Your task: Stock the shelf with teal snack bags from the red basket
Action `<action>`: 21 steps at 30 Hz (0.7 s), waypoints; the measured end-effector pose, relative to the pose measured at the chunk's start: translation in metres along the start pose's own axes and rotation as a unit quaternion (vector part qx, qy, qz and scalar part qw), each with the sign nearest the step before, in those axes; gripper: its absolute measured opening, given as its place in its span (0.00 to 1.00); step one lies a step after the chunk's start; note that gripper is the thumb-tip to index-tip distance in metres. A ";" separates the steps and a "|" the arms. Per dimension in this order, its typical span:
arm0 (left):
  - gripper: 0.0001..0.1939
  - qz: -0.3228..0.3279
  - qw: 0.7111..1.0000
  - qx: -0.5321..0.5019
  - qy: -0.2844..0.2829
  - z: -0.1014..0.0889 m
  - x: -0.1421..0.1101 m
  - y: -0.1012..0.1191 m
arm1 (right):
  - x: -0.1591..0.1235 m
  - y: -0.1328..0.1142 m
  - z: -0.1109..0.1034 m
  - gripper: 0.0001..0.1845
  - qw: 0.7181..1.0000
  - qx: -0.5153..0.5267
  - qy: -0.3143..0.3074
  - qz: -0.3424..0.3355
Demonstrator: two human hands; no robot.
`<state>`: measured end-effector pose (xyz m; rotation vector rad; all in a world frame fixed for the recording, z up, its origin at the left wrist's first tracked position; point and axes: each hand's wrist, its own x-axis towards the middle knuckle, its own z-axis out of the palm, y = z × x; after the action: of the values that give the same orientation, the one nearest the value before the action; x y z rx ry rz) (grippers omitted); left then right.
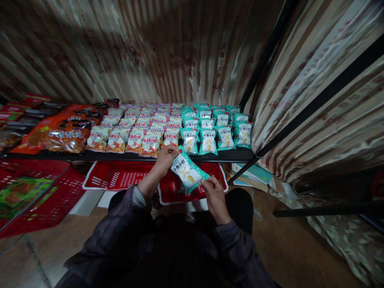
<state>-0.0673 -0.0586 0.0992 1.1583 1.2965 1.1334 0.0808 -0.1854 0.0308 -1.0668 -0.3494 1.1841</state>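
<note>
A teal-and-white snack bag [186,171] is stretched between my two hands, tilted, over the red baskets. My left hand [166,158] pinches its upper left corner. At the lower right corner, my right hand [215,198] grips the bag between thumb and fingers. Just behind it on the black shelf [135,157] stand rows of matching teal bags [208,140]. Left of those are rows of white bags with red print and striped edges [150,141], close to my left hand.
Orange-and-black snack packs [67,134] fill the shelf's left part. Below are a red basket [120,176] and, at left, another red basket [64,200] holding green packages. Black metal bars [318,104] slant at right; pleated curtains [180,52] hang behind. Papers [255,174] lie under the shelf.
</note>
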 end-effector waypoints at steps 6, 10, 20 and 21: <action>0.05 -0.018 0.999 0.018 -0.041 0.005 0.002 0.000 | -0.002 -0.006 -0.006 0.23 1.000 -0.024 0.010 -0.004; 0.08 -0.017 0.997 0.018 -0.074 0.006 -0.001 0.006 | -0.005 -0.008 -0.007 0.23 0.998 -0.044 0.019 -0.029; 0.17 -0.045 0.984 0.025 -0.168 -0.009 -0.008 0.006 | -0.002 -0.007 -0.010 0.24 0.996 -0.042 0.039 -0.073; 0.18 -0.046 0.983 0.023 -0.178 -0.012 -0.009 0.006 | -0.002 -0.007 -0.011 0.23 0.995 -0.041 0.038 -0.078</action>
<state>-0.0784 -0.0671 0.1066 1.2562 1.0894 0.7885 0.0917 -0.1923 0.0319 -1.1323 -0.4170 0.9940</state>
